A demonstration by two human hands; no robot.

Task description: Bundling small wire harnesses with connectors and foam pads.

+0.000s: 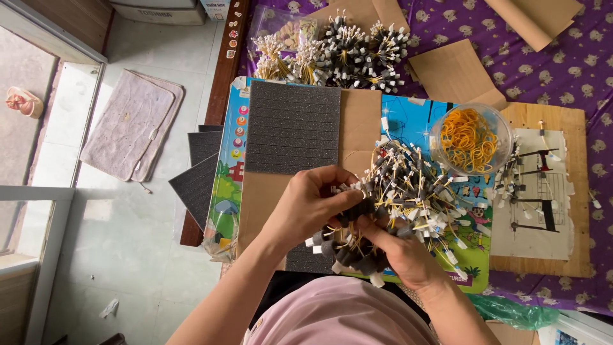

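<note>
Hands work over the colourful board (231, 153): left hand (305, 206) and right hand (401, 250) both grasp a bundle of foam pieces (357, 246). Bundling seems underway; fetching a rubber band (469, 138) would likely follow.

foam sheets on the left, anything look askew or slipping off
Yes. Several dark foam sheets jut past the left edge of the board, fanned at angles and overhanging the floor, while the grooved foam sheet lies square on top.
</note>
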